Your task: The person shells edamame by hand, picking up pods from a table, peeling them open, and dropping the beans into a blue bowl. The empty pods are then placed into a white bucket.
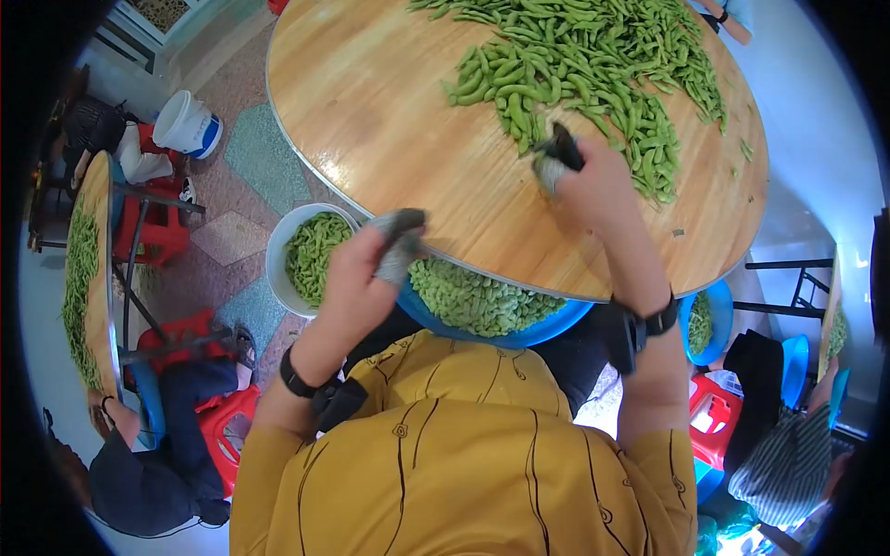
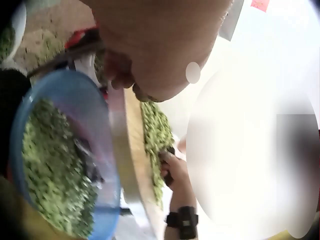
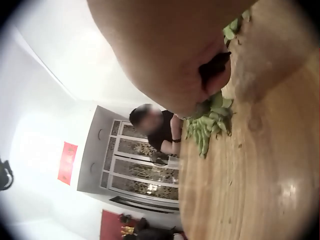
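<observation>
A heap of green soybean pods (image 1: 593,74) lies on a round wooden table (image 1: 389,111). My right hand (image 1: 593,185) is at the heap's near edge, fingers bent down among the nearest pods, with dark and grey coverings on its digits; motion blurs the fingertips. In the right wrist view a black cover (image 3: 215,69) shows on a digit, close to several pods (image 3: 205,130). My left hand (image 1: 362,264), its fingertips also wrapped in dark and grey, hovers by the table's near rim; I cannot tell whether it holds anything. Below is a blue basin (image 1: 533,341) of shelled green beans (image 1: 482,301).
A white bucket (image 1: 278,278) of green pods or husks stands on the floor at the left. Farther left are another table (image 1: 97,296) with greens, red stools (image 1: 158,232) and a white pail (image 1: 190,125). People sit on both sides; another person (image 3: 167,132) is across the table.
</observation>
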{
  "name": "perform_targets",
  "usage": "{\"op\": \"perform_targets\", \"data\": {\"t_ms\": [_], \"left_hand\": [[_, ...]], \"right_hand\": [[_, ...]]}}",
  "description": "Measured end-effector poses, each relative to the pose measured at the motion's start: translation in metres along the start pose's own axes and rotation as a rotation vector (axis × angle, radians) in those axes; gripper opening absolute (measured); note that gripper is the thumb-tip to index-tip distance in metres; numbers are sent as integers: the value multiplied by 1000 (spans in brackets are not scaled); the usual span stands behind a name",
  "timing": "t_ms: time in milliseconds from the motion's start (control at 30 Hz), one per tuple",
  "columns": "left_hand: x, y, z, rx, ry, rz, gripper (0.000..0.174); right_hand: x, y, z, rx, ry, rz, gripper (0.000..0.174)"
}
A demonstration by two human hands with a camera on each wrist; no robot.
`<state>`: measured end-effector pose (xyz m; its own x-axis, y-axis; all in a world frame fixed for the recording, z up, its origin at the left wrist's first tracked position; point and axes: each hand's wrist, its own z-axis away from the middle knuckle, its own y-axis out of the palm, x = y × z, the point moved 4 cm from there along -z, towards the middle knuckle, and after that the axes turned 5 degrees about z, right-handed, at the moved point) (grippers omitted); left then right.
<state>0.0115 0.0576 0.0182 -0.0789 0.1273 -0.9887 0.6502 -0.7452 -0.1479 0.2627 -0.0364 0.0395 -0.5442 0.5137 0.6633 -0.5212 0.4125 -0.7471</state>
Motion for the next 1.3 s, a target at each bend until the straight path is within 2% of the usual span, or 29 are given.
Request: {"op": "perform_targets", "data": {"t_ms": [33,67,100,133,167,200,233,300,367,433,500,533,567,600,667,700,833,933,1033,1100,1133,1200,1233,1300], "left_hand": [[-5,17,-8,88,-50,131,23],[-7,32,-13,178,-98,261,23],[-9,41,-14,185,-95,263,23],[-6,55,-13,317,-256,563,24],[-4,67,-11,449,-422,861,26],[-3,68,-12,458,-419,857,26],[1,69,-9,498,-530,893,26],[0,71,-2,541,-736,942,27],[3,69,2,576,-739,1023,25],[1,68,5,602,-731,1106,23],[0,61,0,403,-526,811,18],[-2,63,1,398,-521,809,18],[-5,63,-1,341,-445,676,15],[-7,61,-2,286,-370,543,13],[-8,63,-1,276,-355,493,13],[-8,63,-1,267,-339,444,13],[-3,64,0,271,-349,406,14],[-4,62,-1,258,-308,371,15],[-3,62,-1,303,-364,471,16],[-7,60,-1,190,-286,344,16],[-7,61,-1,192,-288,342,16],[-21,58,-2,80,239,-285,13],[-19,59,-3,88,236,-286,13],[-23,62,-2,65,458,-490,12]], "right_hand": [[10,2,20,97,24,-138,23],[8,9,35,94,29,-136,23],[6,21,49,160,-22,-400,22],[6,26,60,222,-78,-664,21],[6,21,68,213,-79,-664,21],[5,18,76,329,31,-825,24],[4,19,84,447,144,-985,27],[-5,18,90,489,174,-962,27],[-6,24,96,537,200,-939,28],[2,26,99,310,85,-876,27],[0,31,108,293,17,-812,31],[3,31,111,273,-43,-745,35],[5,29,117,352,-39,-771,42],[8,25,117,353,-40,-772,42],[12,21,120,419,-121,-623,44],[9,24,120,371,-144,-580,48],[5,28,120,364,-124,-562,49],[5,28,120,347,-129,-613,49],[6,29,120,436,-42,-715,50],[3,36,120,409,-21,-812,47],[4,37,119,407,-20,-814,47],[2,37,118,375,-31,-618,44],[1,42,117,372,-24,-622,44],[1,46,113,247,-151,-597,44]]}}
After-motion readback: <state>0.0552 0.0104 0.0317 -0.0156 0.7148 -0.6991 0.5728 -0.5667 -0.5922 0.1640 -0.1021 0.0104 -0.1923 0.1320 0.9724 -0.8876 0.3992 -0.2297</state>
